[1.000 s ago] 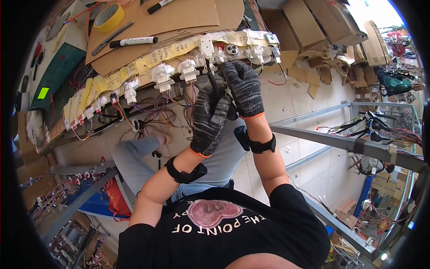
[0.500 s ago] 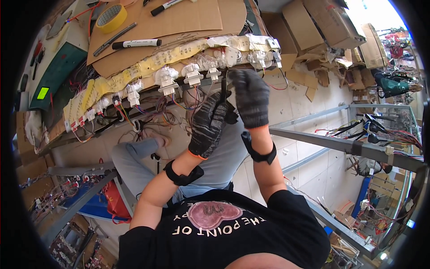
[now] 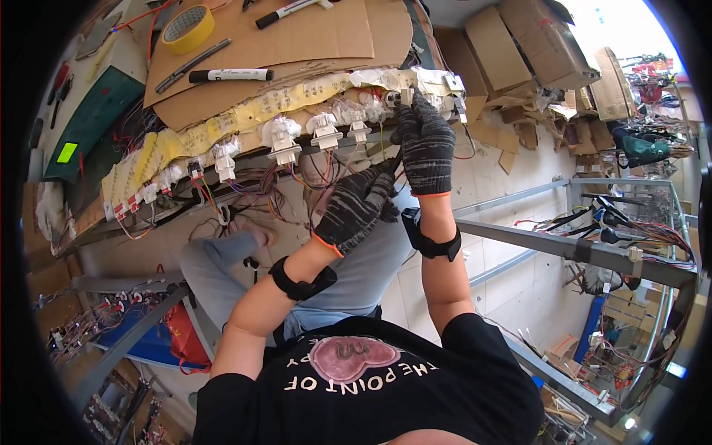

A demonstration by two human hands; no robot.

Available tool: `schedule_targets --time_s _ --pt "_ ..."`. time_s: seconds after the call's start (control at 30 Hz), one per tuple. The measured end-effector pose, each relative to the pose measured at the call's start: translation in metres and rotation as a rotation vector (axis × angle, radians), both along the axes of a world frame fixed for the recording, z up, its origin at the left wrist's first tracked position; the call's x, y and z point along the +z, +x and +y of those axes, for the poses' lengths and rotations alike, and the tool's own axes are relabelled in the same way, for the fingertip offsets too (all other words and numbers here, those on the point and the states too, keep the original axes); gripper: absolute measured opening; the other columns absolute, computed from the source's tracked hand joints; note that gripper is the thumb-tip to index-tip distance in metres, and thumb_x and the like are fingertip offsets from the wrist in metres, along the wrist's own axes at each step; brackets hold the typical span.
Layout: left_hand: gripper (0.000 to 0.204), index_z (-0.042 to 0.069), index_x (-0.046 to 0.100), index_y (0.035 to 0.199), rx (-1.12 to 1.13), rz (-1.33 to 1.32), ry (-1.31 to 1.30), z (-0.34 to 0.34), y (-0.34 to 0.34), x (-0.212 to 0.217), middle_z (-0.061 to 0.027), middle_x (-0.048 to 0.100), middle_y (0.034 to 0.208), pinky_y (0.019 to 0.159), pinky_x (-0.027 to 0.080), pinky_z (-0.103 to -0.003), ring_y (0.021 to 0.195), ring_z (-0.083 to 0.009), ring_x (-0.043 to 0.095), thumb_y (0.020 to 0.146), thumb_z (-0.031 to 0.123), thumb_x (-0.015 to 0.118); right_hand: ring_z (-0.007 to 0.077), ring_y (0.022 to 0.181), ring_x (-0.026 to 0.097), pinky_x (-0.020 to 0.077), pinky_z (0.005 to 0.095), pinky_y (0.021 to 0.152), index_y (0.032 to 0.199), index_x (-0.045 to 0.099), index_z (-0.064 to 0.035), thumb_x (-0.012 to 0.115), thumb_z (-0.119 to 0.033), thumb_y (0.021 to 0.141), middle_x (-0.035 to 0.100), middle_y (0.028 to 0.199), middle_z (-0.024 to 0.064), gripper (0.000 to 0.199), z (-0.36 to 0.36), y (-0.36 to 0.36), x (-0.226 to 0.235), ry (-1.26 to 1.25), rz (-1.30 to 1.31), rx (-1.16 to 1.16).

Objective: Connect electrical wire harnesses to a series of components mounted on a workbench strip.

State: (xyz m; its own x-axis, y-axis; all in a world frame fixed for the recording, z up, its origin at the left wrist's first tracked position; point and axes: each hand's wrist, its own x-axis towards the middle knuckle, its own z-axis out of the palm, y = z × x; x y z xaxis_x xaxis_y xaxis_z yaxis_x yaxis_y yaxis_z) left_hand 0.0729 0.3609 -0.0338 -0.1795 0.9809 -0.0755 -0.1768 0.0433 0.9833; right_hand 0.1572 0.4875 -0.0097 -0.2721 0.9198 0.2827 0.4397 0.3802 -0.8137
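Note:
My right hand (image 3: 426, 148), in a dark grey knitted glove, reaches up to the board's edge. Its fingers pinch a small white plug connector (image 3: 406, 97) beside a round socket-like part (image 3: 391, 99). My left hand (image 3: 357, 206), gloved alike, is closed lower down, just left of my right wrist. A dark cable-like strand (image 3: 399, 165) shows at its fingertips and runs up towards my right hand; its far end is hidden. Left of my hands, white connector housings (image 3: 324, 132) hang along the yellow-taped edge strip (image 3: 259, 109), with coloured wires (image 3: 274, 194) below them.
On the cardboard-covered bench (image 3: 311, 37) lie a yellow tape roll (image 3: 188, 30), a marker (image 3: 231, 76) and a grey pen (image 3: 193, 65). A green box with a lit display (image 3: 67, 153) stands at left. Cardboard boxes (image 3: 545, 44) fill the far right. A metal frame (image 3: 571, 248) with cables is at right.
My right hand has moved up to the strip and now pinches the white connector. My left hand has dropped slightly, and the dark strand beside it shows less.

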Motion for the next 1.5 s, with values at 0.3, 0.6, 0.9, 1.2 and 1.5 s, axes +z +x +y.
schedule_targets --time_s 0.3,0.6,0.9,1.2,1.5 --pt "0.022 -0.002 0.054 0.104 0.013 0.618 0.305 -0.007 -0.007 -0.004 -0.0185 0.060 0.096 0.072 0.046 -0.038 0.082 -0.0262 0.058 0.088 0.010 0.044 0.0302 0.069 0.060 0.0476 0.0394 0.062 0.111 0.051 0.0027 0.044 -0.006 0.078 0.060 0.087 0.0189 0.035 -0.017 -0.044 0.034 0.446 -0.940 -0.054" --pt "0.027 0.002 0.056 0.107 0.339 0.829 0.461 -0.128 -0.052 0.003 -0.0152 0.059 0.101 0.082 0.046 -0.037 0.092 -0.0293 0.056 0.082 0.008 0.053 0.0329 0.087 0.058 0.0452 0.0418 0.078 0.104 0.055 -0.0031 0.055 -0.025 0.073 0.060 0.095 0.0177 0.038 0.013 -0.031 0.007 0.519 -0.999 -0.164" --pt "0.022 0.011 0.060 0.097 1.048 -0.428 -0.129 -0.213 -0.265 -0.111 -0.0013 0.061 0.079 0.040 0.032 -0.023 0.044 -0.0092 0.038 0.086 0.029 0.052 0.0339 0.077 0.060 0.0476 0.0427 0.068 0.089 0.061 -0.0080 0.043 -0.018 0.082 0.062 0.083 0.0170 0.022 -0.023 -0.060 0.043 0.535 -1.078 -0.219" --pt "0.024 0.000 0.056 0.104 0.797 0.928 -0.053 -0.191 -0.281 -0.097 -0.0133 0.060 0.102 0.078 0.047 -0.035 0.093 -0.0248 0.058 0.085 0.014 0.055 0.0328 0.075 0.060 0.0485 0.0422 0.066 0.089 0.056 -0.0076 0.044 -0.014 0.083 0.061 0.080 0.0156 0.015 -0.001 -0.037 0.032 0.576 -1.080 -0.212" --pt "0.015 0.001 0.061 0.095 1.029 0.121 0.099 -0.197 -0.250 -0.092 -0.0048 0.063 0.085 0.071 0.047 -0.026 0.077 -0.0134 0.058 0.084 0.009 0.056 0.0322 0.081 0.060 0.0489 0.0406 0.069 0.100 0.054 -0.0069 0.044 -0.011 0.084 0.060 0.088 0.0157 0.020 -0.021 -0.052 0.042 0.599 -1.174 -0.201"
